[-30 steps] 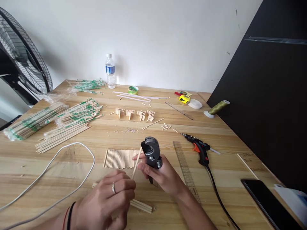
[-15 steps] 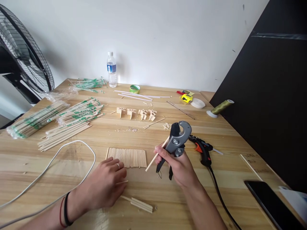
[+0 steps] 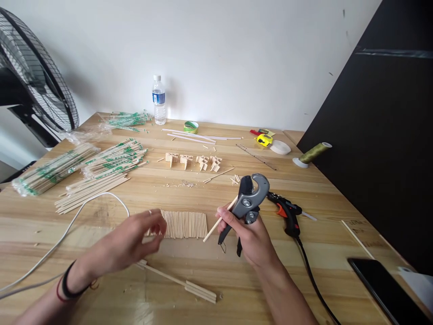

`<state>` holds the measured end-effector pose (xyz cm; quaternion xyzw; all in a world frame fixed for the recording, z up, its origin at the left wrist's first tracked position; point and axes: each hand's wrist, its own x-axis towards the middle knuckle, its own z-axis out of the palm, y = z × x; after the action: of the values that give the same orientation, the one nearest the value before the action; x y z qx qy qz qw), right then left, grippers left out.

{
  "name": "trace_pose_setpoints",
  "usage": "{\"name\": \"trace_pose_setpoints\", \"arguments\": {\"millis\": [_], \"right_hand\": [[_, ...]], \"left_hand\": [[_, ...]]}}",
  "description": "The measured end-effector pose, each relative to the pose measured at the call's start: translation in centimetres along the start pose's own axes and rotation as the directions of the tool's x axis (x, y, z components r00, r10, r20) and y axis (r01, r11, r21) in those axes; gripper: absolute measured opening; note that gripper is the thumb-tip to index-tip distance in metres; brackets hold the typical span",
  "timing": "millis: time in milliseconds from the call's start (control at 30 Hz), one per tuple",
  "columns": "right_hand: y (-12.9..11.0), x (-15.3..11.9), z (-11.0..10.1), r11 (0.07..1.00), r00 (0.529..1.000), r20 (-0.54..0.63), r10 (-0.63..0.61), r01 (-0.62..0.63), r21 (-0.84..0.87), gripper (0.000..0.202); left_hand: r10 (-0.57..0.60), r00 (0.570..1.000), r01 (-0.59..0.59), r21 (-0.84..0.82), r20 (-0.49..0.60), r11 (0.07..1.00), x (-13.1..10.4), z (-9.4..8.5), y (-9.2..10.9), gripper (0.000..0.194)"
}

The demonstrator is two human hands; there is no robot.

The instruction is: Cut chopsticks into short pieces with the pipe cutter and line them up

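My right hand [image 3: 255, 237] is wrapped around the handle of a grey pipe cutter [image 3: 252, 196] with black grips. A wooden stick [image 3: 218, 225] is also pinched between its thumb and fingers, slanting down to the left. My left hand [image 3: 140, 232] hovers, fingers curved and thumb apart, over the left end of a row of short cut sticks [image 3: 186, 224] laid side by side; I see nothing in it, and it hides part of the row. Nearer to me lie a longer thin stick [image 3: 165, 274] and several short sticks [image 3: 201, 292] beside its right end.
A glue gun [image 3: 287, 212] with a black cord lies right of my right hand, a phone [image 3: 382, 289] nearer. A white cable [image 3: 67, 234] loops at left. Behind stand small stick assemblies [image 3: 203, 161], bagged sticks [image 3: 54, 167], a bottle [image 3: 158, 101], a tape measure [image 3: 264, 140] and a thread spool [image 3: 314, 153].
My left hand has moved left and up, its fingers parting, and uncovers more of the long stick. The white cable has shifted with it. My right hand stays nearly still.
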<state>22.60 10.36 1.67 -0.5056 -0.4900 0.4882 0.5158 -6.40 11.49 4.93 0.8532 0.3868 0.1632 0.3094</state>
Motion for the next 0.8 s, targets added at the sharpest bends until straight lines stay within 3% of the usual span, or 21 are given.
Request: {"name": "trace_pose_setpoints", "arguments": {"millis": [67,133,267,433,567,700,800], "right_hand": [[0.0,0.0,0.1,1.000,1.000,0.001,0.009,-0.009,0.005,0.036],[-0.1,0.0,0.2,1.000,1.000,-0.011,0.014,-0.014,0.009,0.037],[-0.5,0.0,0.5,0.999,0.999,-0.048,0.000,0.002,0.037,0.037],[-0.9,-0.1,0.7,0.997,0.997,-0.077,0.014,-0.009,0.074,0.034],[-0.8,-0.1,0.6,0.997,0.998,-0.063,0.018,-0.013,0.073,0.036],[-0.5,-0.1,0.5,0.997,0.998,-0.055,0.027,-0.023,0.069,0.035],[-0.4,-0.1,0.4,0.998,0.999,-0.039,0.031,-0.028,0.061,0.034]], "left_hand": [[-0.140,0.986,0.144,0.044,-0.088,0.989,0.4,-1.2,-1.1,0.011],[-0.288,0.942,0.307,0.093,-0.174,0.947,0.8,-1.8,-2.3,0.014],[-0.450,0.860,0.488,0.127,-0.243,0.864,1.3,-1.1,-3.9,0.011],[-0.427,0.872,0.462,0.116,-0.240,0.879,1.5,-0.2,-4.0,0.011],[-0.383,0.872,0.438,0.138,-0.304,0.888,1.5,-0.3,-4.3,0.020],[-0.293,0.910,0.336,0.107,-0.294,0.936,1.5,0.3,-4.6,0.037],[-0.218,0.930,0.256,0.097,-0.294,0.962,1.5,1.0,-4.8,0.038]]}}
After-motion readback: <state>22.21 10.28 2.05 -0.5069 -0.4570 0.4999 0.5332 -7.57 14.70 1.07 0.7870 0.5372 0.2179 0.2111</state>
